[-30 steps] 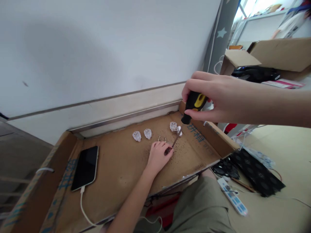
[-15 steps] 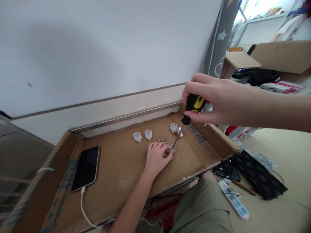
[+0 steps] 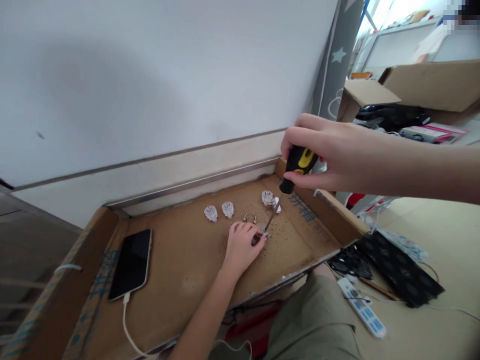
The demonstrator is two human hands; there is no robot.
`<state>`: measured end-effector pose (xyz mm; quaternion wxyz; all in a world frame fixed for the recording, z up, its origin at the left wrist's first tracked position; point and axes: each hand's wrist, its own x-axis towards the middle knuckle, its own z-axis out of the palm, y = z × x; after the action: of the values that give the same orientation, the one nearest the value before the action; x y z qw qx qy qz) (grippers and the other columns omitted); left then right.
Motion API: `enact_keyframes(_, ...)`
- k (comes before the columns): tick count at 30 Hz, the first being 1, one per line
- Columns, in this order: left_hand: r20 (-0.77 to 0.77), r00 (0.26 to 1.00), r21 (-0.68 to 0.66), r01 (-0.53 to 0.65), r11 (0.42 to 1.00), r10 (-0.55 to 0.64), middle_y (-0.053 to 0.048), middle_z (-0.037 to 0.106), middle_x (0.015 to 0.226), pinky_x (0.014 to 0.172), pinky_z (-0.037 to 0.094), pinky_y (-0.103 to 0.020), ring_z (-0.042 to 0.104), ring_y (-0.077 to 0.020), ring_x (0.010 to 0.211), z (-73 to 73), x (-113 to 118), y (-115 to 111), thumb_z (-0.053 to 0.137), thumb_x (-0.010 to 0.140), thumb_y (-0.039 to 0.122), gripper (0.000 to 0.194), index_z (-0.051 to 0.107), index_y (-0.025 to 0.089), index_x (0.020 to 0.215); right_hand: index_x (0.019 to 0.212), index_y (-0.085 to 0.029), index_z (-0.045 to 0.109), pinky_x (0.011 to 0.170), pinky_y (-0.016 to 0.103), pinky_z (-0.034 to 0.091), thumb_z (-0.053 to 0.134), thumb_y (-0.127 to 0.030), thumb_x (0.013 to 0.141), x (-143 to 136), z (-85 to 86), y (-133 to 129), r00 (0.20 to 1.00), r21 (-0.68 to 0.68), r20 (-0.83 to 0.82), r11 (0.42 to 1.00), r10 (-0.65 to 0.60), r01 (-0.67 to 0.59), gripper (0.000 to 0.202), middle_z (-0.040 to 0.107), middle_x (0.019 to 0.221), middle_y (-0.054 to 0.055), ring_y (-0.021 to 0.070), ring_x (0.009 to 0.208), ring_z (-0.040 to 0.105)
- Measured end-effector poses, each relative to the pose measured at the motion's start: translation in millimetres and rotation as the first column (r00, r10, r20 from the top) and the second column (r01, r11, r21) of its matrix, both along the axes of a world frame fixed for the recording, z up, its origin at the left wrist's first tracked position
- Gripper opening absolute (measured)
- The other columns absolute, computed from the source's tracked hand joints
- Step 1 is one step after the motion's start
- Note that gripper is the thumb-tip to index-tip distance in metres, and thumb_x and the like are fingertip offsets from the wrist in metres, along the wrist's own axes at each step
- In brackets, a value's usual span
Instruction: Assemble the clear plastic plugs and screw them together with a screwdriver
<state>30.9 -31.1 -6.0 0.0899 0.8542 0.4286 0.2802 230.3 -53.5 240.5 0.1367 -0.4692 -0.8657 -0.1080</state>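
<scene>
A black-and-yellow screwdriver [image 3: 305, 159] is being clamped between the thumb and fingers of the right hand [image 3: 332, 150], its long axis being slanted and its tip being pointed down and leftward, below those fingers, at a partly hidden clear plastic piece [image 3: 265, 233]. That piece is being pinched against the cardboard tray [image 3: 180, 270] by the closed-in fingers of the left hand [image 3: 240, 246]. Just beyond those fingers two small metal parts [image 3: 250, 218] are being left lying, and farther off, up and left, two clear plugs [image 3: 219, 211].
</scene>
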Motion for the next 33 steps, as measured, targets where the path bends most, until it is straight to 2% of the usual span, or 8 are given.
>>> enact_keyframes(8, 0.003, 0.999, -0.001, -0.045, 0.999, 0.045, 0.000, 0.065, 0.083, 0.093, 0.032, -0.040, 0.056, -0.0189, 0.085, -1.4, 0.5, 1.3, 0.056, 0.081, 0.025, 0.006, 0.060, 0.022, 0.080, 0.094, -0.020, 0.048, 0.056, 0.023, 0.033, 0.052, -0.036, 0.076, -3.4, 2.6, -3.7, 0.999, 0.018, 0.040, 1.000, -0.026, 0.025, 0.024, 0.046, 0.090, 0.003, 0.0035, 0.055, 0.038)
enact_keyframes(16, -0.020, 1.000, 0.053, -0.016, 0.998, 0.017, -0.001, 0.064, 0.082, 0.097, 0.030, -0.040, 0.056, -0.0182, 0.086, 0.4, 2.1, -0.9, 0.054, 0.083, 0.027, 0.008, 0.059, 0.022, 0.079, 0.096, -0.021, 0.049, 0.056, 0.022, 0.031, 0.051, -0.040, 0.077, -3.5, -0.5, -1.5, 0.999, 0.026, 0.035, 1.000, -0.012, 0.011, 0.027, 0.046, 0.092, 0.003, 0.0028, 0.054, 0.037)
enact_keyframes(28, -0.030, 0.999, 0.025, 0.027, 0.999, -0.026, 0.000, 0.064, 0.080, 0.088, 0.034, -0.037, 0.054, -0.0187, 0.084, 1.7, 4.0, -2.7, 0.059, 0.081, 0.031, 0.010, 0.059, 0.022, 0.077, 0.096, -0.020, 0.050, 0.053, 0.020, 0.026, 0.051, -0.040, 0.077, -6.9, -2.2, -1.1, 0.999, 0.032, 0.050, 0.999, 0.001, -0.003, 0.027, 0.046, 0.090, 0.003, 0.0014, 0.052, 0.029)
enact_keyframes(33, -0.039, 0.999, 0.040, 0.002, 0.999, 0.000, 0.000, 0.065, 0.084, 0.088, 0.034, -0.038, 0.054, -0.0201, 0.086, 1.5, 8.6, -3.9, 0.064, 0.077, 0.035, 0.014, 0.059, 0.022, 0.081, 0.096, -0.021, 0.050, 0.052, 0.020, 0.026, 0.051, -0.039, 0.077, -10.0, -1.6, -1.0, 0.998, 0.056, 0.068, 0.998, 0.012, -0.015, 0.027, 0.045, 0.091, 0.003, 0.0013, 0.052, 0.031)
